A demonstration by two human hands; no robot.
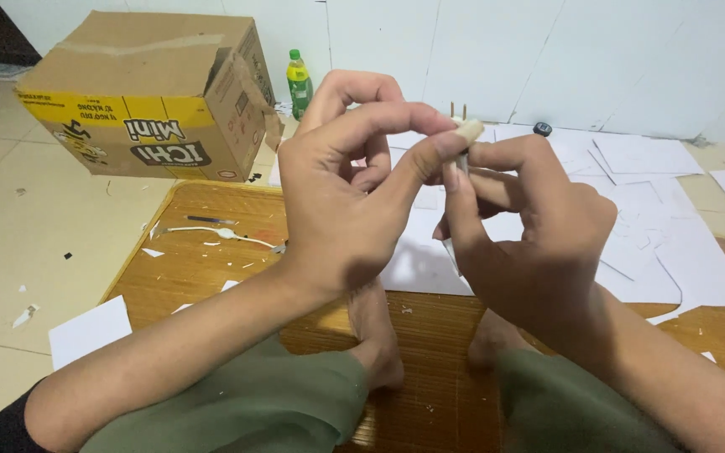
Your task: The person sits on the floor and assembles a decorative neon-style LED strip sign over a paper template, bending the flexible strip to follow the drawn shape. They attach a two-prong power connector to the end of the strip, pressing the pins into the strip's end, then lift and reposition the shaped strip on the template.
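Observation:
My left hand (341,197) and my right hand (530,235) meet in front of me, both pinching a small whitish plug (466,130) with two metal prongs sticking up. A thin white piece runs down from it between my right fingers. My left thumb and forefinger press on the plug's top; my right fingers grip it from the right. Most of the plug is hidden by fingers. Both hands hover above a woven brown mat (203,268), over my bare feet (375,335).
A cardboard box (148,92) lies tipped at the upper left, a green bottle (299,82) beside it. Several white paper sheets (665,243) cover the mat's right side. A thin white cable (220,233) and paper scraps lie left. A white wall stands behind.

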